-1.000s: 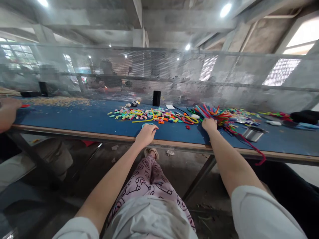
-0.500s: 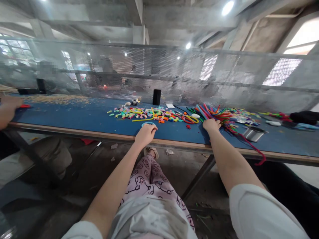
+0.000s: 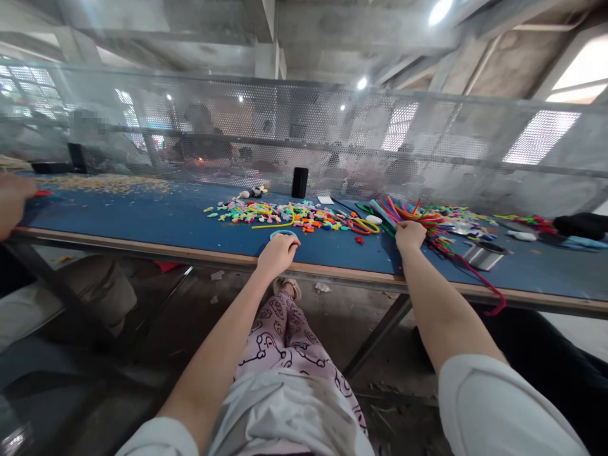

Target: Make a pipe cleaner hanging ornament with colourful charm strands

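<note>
My left hand (image 3: pixel 278 254) is closed at the front edge of the blue table, around a light blue curved strip (image 3: pixel 284 234) whose loop shows above the knuckles. My right hand (image 3: pixel 411 236) is at the near side of a fanned bundle of bright cords (image 3: pixel 430 218), mostly red, orange, green and pink. Its fingers are drawn together; what they pinch is hidden. Between and beyond my hands lies a loose heap of small colourful pieces (image 3: pixel 304 218). A yellow bent strip (image 3: pixel 275 225) lies along its front, and red and yellow loops (image 3: pixel 365 225) lie by the bundle.
A black upright box-like object (image 3: pixel 299 182) stands behind the heap, before a perforated metal screen (image 3: pixel 266 114). A metal spool or can (image 3: pixel 487 255) sits right of the bundle; a dark red cord (image 3: pixel 491 292) hangs over the edge. Another person's hand (image 3: pixel 14 199) is at far left.
My right hand has shifted slightly right along the bundle, and its fingers have drawn closer together. My left hand stays where it was, around the light blue strip.
</note>
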{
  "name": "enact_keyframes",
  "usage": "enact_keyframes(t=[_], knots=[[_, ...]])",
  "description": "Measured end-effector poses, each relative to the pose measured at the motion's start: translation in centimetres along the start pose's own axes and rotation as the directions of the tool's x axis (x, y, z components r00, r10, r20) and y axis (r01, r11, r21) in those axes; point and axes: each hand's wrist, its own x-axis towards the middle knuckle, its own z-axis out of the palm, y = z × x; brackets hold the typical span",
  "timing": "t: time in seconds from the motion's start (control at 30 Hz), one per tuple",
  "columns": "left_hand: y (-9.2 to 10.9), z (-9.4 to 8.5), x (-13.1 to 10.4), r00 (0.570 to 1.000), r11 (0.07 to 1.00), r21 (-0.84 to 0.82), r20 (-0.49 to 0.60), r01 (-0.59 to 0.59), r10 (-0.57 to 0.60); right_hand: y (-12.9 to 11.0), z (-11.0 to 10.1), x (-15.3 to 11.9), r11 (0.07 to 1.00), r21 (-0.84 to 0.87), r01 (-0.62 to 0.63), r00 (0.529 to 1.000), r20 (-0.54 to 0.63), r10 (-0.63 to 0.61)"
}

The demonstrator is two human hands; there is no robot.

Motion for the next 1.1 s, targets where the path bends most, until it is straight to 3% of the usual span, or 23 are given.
enact_keyframes(t=[0.1,0.37,0.6,0.73,0.9,1.1], knots=[[0.1,-0.1,0.0,1.0,1.0,-0.001,0.003,-0.001,0.001,-0.1,-0.2,-0.2,0.998,0.048,-0.035,0.995,-0.092,0.039],[0.0,0.0,0.0,1.0,1.0,0.0,0.003,-0.006,0.006,0.0,0.1,0.3,0.955,0.261,0.14,0.98,-0.175,-0.096],[-0.2,0.2,0.0,1.0,1.0,0.006,0.004,0.001,-0.001,0.0,0.0,0.6,0.939,0.321,0.123,0.927,-0.375,0.007],[-0.2,0.2,0.0,1.0,1.0,0.006,-0.003,-0.007,0.007,-0.2,-0.2,0.2,0.899,0.43,0.076,0.963,-0.264,0.046],[-0.2,0.3,0.0,1.0,1.0,0.005,-0.005,0.003,-0.003,0.1,0.4,0.0,0.887,0.462,0.013,0.973,-0.211,0.096],[-0.2,0.2,-0.1,1.0,1.0,-0.008,-0.003,0.004,-0.005,0.1,1.2,0.3,0.883,0.437,0.171,0.976,-0.196,-0.092]])
